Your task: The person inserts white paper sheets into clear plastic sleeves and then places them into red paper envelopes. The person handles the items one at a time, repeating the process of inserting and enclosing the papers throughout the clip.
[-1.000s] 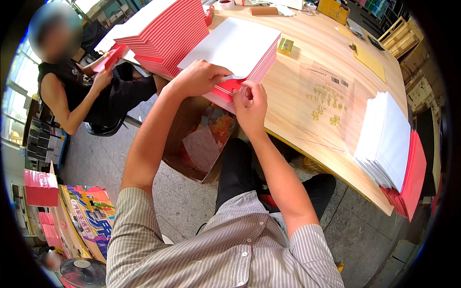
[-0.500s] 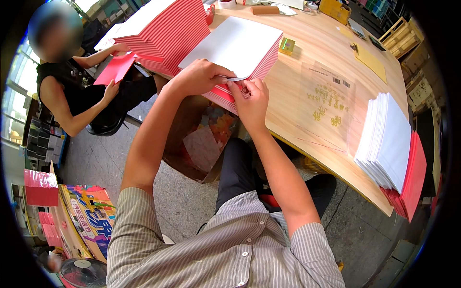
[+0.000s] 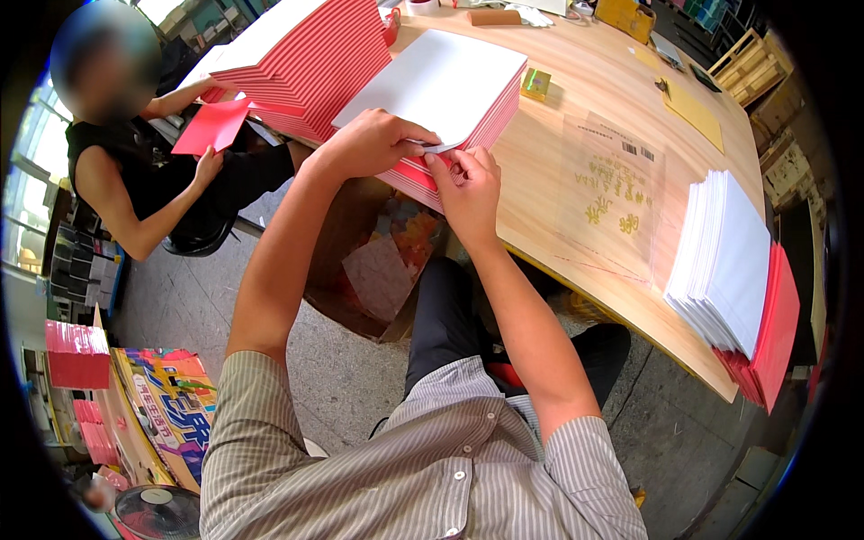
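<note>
The stack (image 3: 450, 99) of red envelopes, white-faced on top, lies at the table (image 3: 576, 225) edge. The left hand (image 3: 373, 144) presses its near corner. The right hand (image 3: 468, 184) pinches the top sheet's corner beside it.

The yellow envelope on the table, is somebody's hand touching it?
No, the yellow envelope lies alone on the far side of the wooden table, while both hands, left hand and right hand, are at the red-and-white stack.
</note>
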A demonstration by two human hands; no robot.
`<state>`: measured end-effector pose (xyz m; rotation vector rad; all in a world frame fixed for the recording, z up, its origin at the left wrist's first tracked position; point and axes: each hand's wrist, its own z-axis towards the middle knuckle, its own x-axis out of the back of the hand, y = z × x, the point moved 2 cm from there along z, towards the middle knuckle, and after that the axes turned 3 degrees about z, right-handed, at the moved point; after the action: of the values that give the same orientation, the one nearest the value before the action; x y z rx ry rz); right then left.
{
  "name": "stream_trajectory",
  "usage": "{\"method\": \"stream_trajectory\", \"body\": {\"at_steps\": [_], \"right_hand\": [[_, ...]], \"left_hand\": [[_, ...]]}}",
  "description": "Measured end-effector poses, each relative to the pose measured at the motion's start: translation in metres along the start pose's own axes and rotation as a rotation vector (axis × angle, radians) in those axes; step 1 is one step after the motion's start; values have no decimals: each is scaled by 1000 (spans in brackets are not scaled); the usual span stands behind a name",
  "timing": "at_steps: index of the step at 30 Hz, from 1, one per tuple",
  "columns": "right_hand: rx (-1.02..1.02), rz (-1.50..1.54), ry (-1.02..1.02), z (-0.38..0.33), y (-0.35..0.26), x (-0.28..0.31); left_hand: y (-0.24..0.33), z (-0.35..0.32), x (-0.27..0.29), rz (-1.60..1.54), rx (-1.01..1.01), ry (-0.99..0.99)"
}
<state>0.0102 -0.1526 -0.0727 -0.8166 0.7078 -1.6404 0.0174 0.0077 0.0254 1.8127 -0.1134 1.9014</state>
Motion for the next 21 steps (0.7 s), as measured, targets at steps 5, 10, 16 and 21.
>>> {"method": "stream_trajectory", "body": {"at_steps": [5,10,16,21], "right_hand": [[13,1,-9,0,2,1],[-33,64,5,-3,-2,3],[33,40,88,-7,-11,8],[115,-74,-14,-7,-4,7]], "left_hand": [[2,0,2,9,8,-7],[0,0,0,9,41,-20],[-6,-1,-2,1,-33,40],[1,-1,2,55,75,-30]]}}
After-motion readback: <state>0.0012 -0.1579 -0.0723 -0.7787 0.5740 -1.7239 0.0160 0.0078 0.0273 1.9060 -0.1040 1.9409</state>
